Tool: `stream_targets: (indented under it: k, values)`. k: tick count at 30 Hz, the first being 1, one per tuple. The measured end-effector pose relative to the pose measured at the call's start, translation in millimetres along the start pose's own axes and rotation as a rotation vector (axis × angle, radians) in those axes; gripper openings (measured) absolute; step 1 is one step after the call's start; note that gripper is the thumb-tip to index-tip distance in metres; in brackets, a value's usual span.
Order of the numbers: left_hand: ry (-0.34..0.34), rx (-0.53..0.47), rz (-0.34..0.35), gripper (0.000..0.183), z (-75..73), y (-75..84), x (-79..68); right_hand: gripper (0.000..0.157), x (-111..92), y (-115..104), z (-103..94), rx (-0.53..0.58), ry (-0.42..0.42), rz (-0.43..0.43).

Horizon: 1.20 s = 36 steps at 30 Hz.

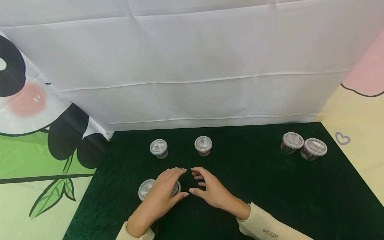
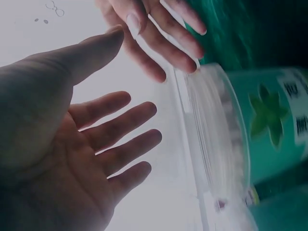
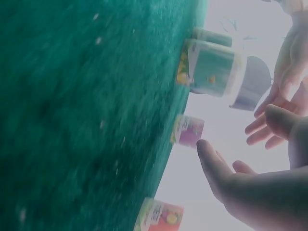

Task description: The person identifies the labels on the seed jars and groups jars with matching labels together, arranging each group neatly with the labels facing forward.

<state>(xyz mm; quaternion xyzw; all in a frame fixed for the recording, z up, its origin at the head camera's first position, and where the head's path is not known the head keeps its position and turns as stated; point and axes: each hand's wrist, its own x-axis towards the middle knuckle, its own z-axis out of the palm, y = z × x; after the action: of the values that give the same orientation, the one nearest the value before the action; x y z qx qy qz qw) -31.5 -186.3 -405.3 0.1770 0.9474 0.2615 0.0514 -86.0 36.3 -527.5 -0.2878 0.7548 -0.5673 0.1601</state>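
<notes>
The left hand (image 1: 162, 191) and right hand (image 1: 213, 192) face each other with fingers loosely parted, neither holding anything. An outer lidded tub (image 1: 145, 188) and an inner lidded tub (image 1: 177, 188) stand on the counter (image 1: 255, 173), partly hidden by the left hand. Because they stand so close to it, a low or careless sweep of that hand could knock or tip either one.
</notes>
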Motion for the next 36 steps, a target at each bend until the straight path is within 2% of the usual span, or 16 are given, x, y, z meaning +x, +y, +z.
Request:
stream_targets:
  k: [5, 9, 15, 25, 36]
  values:
    - [0.01, 0.008, 0.057, 0.064, 8.7, 9.3, 4.8, 0.065, -15.4, -59.5, -24.5, 0.0, 0.037, 0.038]
    - [-0.014, 0.013, 0.065, 0.063, 14.1, 17.3, 7.3, 0.062, -22.7, -71.5, -37.2, -0.03, 0.075, 0.096]
    - [-0.048, 0.005, 0.073, 0.063, 21.5, 26.8, 11.8, 0.062, -31.5, -67.0, -53.2, -0.053, 0.138, 0.125]
    - [-0.063, 0.025, 0.123, 0.063, 41.7, 41.0, 22.9, 0.061, -46.0, -55.2, -77.3, -0.095, 0.245, 0.224]
    - [-0.071, 0.07, 0.123, 0.063, 58.9, 53.4, 36.3, 0.059, -64.0, -45.7, -102.0, -0.168, 0.299, 0.217]
